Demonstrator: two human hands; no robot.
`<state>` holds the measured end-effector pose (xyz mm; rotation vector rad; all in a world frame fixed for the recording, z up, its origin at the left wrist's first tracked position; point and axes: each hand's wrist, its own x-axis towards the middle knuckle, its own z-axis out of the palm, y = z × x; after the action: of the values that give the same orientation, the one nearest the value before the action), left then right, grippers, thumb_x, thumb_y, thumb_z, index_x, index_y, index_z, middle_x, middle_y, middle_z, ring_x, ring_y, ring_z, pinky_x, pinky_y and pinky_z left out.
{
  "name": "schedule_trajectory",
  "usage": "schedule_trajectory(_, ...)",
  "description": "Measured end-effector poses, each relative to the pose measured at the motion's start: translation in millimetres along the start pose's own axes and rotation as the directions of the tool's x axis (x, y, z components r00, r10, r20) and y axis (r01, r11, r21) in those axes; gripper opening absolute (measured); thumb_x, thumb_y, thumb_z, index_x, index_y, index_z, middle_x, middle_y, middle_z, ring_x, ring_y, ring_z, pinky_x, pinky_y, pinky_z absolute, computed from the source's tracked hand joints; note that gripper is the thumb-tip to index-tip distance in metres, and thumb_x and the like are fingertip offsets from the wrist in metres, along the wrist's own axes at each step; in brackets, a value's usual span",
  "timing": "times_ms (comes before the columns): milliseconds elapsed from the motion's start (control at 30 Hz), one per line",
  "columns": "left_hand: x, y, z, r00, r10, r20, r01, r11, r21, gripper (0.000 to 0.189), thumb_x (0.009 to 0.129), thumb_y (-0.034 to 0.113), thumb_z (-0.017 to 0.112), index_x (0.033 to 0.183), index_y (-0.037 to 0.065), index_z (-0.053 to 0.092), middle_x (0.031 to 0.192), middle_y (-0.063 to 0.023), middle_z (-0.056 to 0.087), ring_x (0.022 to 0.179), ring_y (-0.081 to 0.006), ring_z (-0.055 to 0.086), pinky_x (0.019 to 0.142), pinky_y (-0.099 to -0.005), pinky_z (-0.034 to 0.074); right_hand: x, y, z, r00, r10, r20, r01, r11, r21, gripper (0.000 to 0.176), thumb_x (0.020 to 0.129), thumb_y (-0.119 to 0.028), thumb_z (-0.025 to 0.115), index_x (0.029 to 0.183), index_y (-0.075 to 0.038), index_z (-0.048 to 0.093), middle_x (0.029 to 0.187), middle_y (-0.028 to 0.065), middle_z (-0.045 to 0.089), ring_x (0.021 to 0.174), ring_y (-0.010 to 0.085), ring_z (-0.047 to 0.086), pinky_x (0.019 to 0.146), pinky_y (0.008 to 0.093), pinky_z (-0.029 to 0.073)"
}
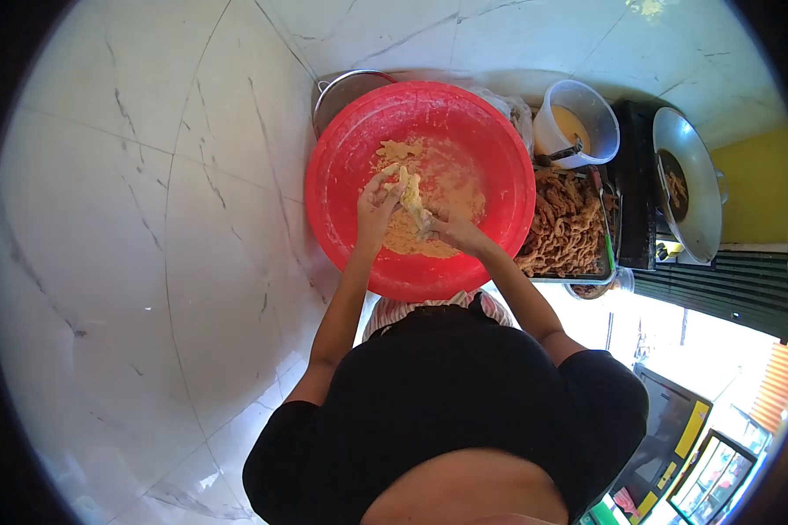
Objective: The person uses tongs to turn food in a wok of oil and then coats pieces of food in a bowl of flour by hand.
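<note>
Both hands are over a wide red basin [503,201], which holds pale yellow flour or crumbs [455,188]. Between them is a flour-coated, elongated piece of food [410,194]. My left hand [378,203] has its fingers closed on the upper left side of the piece. The fingers of my right hand [446,229] are wrapped at its lower right end. Another coated piece [399,150] lies in the basin, just beyond my hands. Flour covers the fingertips, and the exact shape of the held piece is partly hidden.
Right of the basin a metal tray holds many browned fried pieces [562,226], with green-handled tongs [608,245] at its edge. Behind stands a clear bucket [594,114] with yellowish liquid. Farther right, a large wok [705,210] holds dark oil. A metal-rimmed bowl [346,92] sits behind the basin.
</note>
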<state>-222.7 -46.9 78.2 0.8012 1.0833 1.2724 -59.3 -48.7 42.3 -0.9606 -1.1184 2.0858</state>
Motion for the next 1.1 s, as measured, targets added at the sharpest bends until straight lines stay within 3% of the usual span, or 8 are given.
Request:
schedule_trajectory(200,1.6,1.3,7.1,0.999,-0.052,0.003,0.052,0.988,-0.143,0.042,0.085,0.016,0.057,0.121,0.001,0.041,0.099,-0.006,0.057,0.087,-0.0092,0.056,0.07,-0.0203,0.046,4.3,14.3,-17.1,0.99,-0.012,0.14,0.029,0.992,-0.127,0.031,0.088,-0.019,0.048,0.112,-0.001,0.053,0.083,-0.0026,0.056,0.072,0.0046,0.048,0.061,0.0199,0.038)
schedule_trajectory(300,7.0,-8.7,-2.1,1.0,0.005,-0.002,-0.005,1.0,-0.01,0.042,0.085,0.016,0.057,0.121,0.001,0.041,0.101,-0.0051,0.057,0.087,-0.0086,0.056,0.069,-0.0198,0.046,3.3,14.1,-14.7,0.995,0.007,0.101,0.015,0.976,-0.218,0.03,0.087,-0.018,0.048,0.112,-0.001,0.053,0.084,-0.0022,0.057,0.073,0.0047,0.048,0.061,0.0202,0.038)
schedule_trajectory(533,-2.0,-2.1,-3.3,0.993,-0.07,-0.099,0.056,0.989,-0.138,0.039,0.084,0.013,0.058,0.118,0.0,0.044,0.099,-0.006,0.058,0.083,-0.0094,0.057,0.067,-0.0193,0.046,4.6,13.0,-13.7,0.998,0.012,0.063,0.0,0.981,-0.192,0.033,0.089,-0.02,0.047,0.116,0.0,0.05,0.087,-0.0011,0.057,0.077,0.0066,0.05,0.068,0.022,0.04)
schedule_trajectory(600,-4.3,-1.3,-11.2,0.997,-0.082,-0.006,0.081,0.995,-0.059,0.038,0.084,0.012,0.057,0.118,-0.001,0.046,0.1,-0.0072,0.059,0.084,-0.0114,0.058,0.071,-0.02,0.047,6.3,10.1,-14.3,0.993,-0.105,0.053,0.111,0.986,-0.128,0.035,0.09,-0.021,0.045,0.12,-0.001,0.047,0.089,-0.0007,0.056,0.079,0.0067,0.051,0.07,0.0229,0.042)
schedule_trajectory(733,-6.6,2.3,-16.7,0.99,-0.142,0.025,0.143,0.988,-0.053,0.037,0.083,0.011,0.057,0.117,0.0,0.048,0.103,-0.0074,0.058,0.088,-0.0128,0.058,0.076,-0.0209,0.047,7.2,4.7,-20.7,0.992,-0.123,0.029,0.126,0.984,-0.129,0.035,0.091,-0.02,0.043,0.121,-0.002,0.046,0.091,-0.0007,0.056,0.08,0.007,0.051,0.072,0.0238,0.043)
schedule_trajectory(933,-7.2,3.7,-4.9,0.991,0.083,-0.103,-0.068,0.988,0.14,0.034,0.085,0.016,0.057,0.113,-0.002,0.051,0.099,-0.0047,0.06,0.09,-0.0111,0.056,0.078,-0.0214,0.044,2.3,-7.0,-18.8,0.996,-0.084,0.016,0.085,0.981,-0.174,0.035,0.091,-0.02,0.044,0.12,-0.002,0.047,0.091,-0.0006,0.056,0.08,0.0077,0.051,0.072,0.0241,0.043)
schedule_trajectory(1000,-3.7,-3.4,-8.8,1.0,-0.018,0.003,0.018,0.999,0.029,0.036,0.087,0.023,0.054,0.112,-0.002,0.052,0.098,-0.0035,0.06,0.09,-0.0091,0.054,0.078,-0.021,0.043,4.2,-3.2,-21.4,0.98,-0.096,0.172,0.14,0.952,-0.27,0.034,0.09,-0.02,0.046,0.118,-0.001,0.049,0.089,0.0,0.057,0.08,0.0079,0.051,0.071,0.0242,0.043)
schedule_trajectory(1100,-5.5,-13.5,-14.7,0.992,-0.091,0.082,0.088,0.995,0.039,0.037,0.088,0.027,0.051,0.112,-0.002,0.053,0.098,-0.0028,0.058,0.088,-0.0075,0.054,0.077,-0.0203,0.042,2.1,-0.8,-13.6,0.979,-0.074,0.189,0.134,0.934,-0.331,0.033,0.089,-0.02,0.047,0.115,-0.001,0.051,0.087,0.0008,0.057,0.078,0.0081,0.052,0.069,0.0241,0.042)
